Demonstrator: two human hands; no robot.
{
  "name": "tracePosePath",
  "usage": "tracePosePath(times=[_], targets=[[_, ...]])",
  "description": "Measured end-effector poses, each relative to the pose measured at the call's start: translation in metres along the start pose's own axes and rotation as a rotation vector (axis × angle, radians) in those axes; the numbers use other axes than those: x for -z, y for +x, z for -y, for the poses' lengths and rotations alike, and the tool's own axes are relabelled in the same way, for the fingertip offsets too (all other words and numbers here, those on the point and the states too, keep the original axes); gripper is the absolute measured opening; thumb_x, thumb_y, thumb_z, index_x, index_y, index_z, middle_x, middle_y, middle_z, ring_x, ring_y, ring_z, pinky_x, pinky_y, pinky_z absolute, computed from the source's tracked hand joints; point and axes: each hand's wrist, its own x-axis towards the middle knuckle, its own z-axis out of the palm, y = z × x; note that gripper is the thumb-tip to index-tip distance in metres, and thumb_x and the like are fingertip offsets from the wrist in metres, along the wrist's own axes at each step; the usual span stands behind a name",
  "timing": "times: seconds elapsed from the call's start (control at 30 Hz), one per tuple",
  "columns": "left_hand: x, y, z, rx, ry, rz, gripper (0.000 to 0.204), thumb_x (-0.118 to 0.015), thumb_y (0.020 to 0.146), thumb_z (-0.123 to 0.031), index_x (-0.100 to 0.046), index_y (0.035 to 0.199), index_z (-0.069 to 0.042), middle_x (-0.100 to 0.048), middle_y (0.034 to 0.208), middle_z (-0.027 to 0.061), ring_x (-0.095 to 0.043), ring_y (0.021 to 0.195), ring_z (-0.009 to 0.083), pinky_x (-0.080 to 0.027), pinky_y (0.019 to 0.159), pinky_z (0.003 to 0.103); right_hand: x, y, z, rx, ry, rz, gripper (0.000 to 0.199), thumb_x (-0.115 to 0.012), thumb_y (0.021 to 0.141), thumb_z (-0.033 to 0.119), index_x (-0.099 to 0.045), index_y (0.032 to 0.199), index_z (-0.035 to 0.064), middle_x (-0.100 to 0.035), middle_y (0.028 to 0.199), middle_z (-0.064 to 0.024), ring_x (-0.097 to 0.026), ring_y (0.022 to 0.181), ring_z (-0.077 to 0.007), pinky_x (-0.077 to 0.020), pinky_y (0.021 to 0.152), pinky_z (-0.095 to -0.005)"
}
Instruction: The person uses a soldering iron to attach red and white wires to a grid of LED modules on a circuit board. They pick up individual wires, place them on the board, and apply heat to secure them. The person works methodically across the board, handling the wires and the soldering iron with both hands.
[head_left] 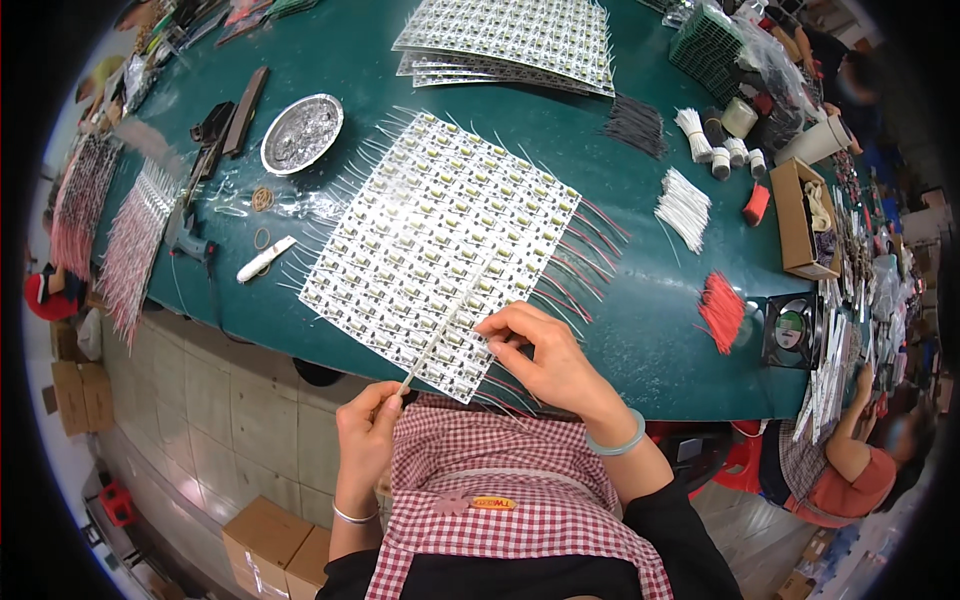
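Observation:
A large white panel of small circuit boards (440, 230) lies slanted on the green table in front of me. Rows of small yellowish-green parts cover it; red wires (590, 245) stick out along its right side and pale wires along its left. My left hand (368, 425), at the panel's near edge, pinches the lower end of a thin pale strip (432, 345), which runs up across the panel. Over the panel's near right part, my right hand (540, 355) has thumb and forefinger drawn together close to the strip; what they hold, if anything, is too small to make out.
More panels (510, 40) are stacked at the back. Bundles of black (636, 125), white (684, 210) and red wires (721, 312) lie to the right, near a cardboard box (803, 220). Leftward are a metal bowl (301, 134), a white-handled tool (266, 259) and a glue gun (190, 240).

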Motion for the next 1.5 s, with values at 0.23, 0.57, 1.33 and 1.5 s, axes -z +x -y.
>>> tracePosePath(times=[0.23,0.57,1.33,1.5], targets=[[0.008,0.003,0.016,0.211,-0.382,0.124,0.018,-0.067,0.1,-0.004,-0.073,0.11,0.009,-0.059,0.072,-0.0021,-0.039,0.054,0.0029,-0.028,0.05,0.022,0.015,0.003,0.003,-0.005,0.013,-0.01,0.02,-0.065,0.096,0.001,-0.071,0.115,-0.0011,-0.068,0.106,-0.0118,-0.07,0.092,-0.0219,-0.0581,0.079,-0.0314],[-0.014,-0.012,0.024,0.016,0.002,-0.001,0.018,-0.064,0.103,-0.005,-0.073,0.113,0.007,-0.071,0.099,0.0027,-0.058,0.084,0.006,-0.046,0.07,0.023,0.041,0.052,-0.017,0.274,-0.387,-0.179,0.037,-0.054,0.096,-0.009,-0.066,0.128,0.0031,-0.063,0.122,-0.0161,-0.063,0.111,-0.0348,-0.0514,0.096,-0.0417],[-0.034,-0.013,-0.008,-0.363,0.359,-0.117,0.02,-0.061,0.099,0.003,-0.069,0.117,0.001,-0.074,0.097,0.018,-0.073,0.078,0.0332,-0.056,0.066,0.037,0.049,0.058,-0.029,0.22,-0.29,-0.113,0.022,-0.061,0.093,-0.007,-0.065,0.112,0.0014,-0.06,0.114,-0.0137,-0.063,0.101,-0.0305,-0.0522,0.085,-0.0389],[-0.033,-0.018,-0.009,-0.228,0.25,-0.064,0.021,-0.063,0.098,0.004,-0.07,0.118,0.002,-0.074,0.095,0.0166,-0.069,0.07,0.0243,-0.053,0.063,0.033,0.05,0.058,-0.033,0.244,-0.291,-0.122,0.022,-0.061,0.092,-0.008,-0.065,0.112,0.0009,-0.06,0.114,-0.0136,-0.064,0.098,-0.0291,-0.0525,0.081,-0.0378]])
